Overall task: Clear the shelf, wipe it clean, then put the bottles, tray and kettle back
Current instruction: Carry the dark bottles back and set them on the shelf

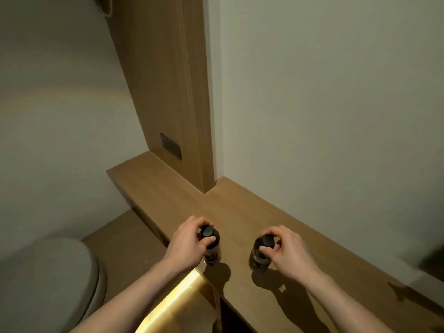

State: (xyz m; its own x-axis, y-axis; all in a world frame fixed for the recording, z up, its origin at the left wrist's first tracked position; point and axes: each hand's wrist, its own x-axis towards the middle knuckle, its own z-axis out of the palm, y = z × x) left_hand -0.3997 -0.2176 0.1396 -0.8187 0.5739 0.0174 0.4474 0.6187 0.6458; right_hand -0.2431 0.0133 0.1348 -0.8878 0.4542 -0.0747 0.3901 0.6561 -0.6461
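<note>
Two dark bottles with black caps stand upright near the front edge of the wooden shelf (240,212). My left hand (189,241) grips the cap of the left bottle (212,254). My right hand (288,248) pinches the cap of the right bottle (258,260). Both bottles cast shadows on the wood toward me. The tray and kettle are not in sight.
A pale toilet lid (48,280) sits low at the left. A tall wooden panel (168,92) with a dark wall plate (171,146) rises behind the shelf. A lit strip (177,299) glows under the shelf's front edge. A dark shape (432,258) shows at the right edge.
</note>
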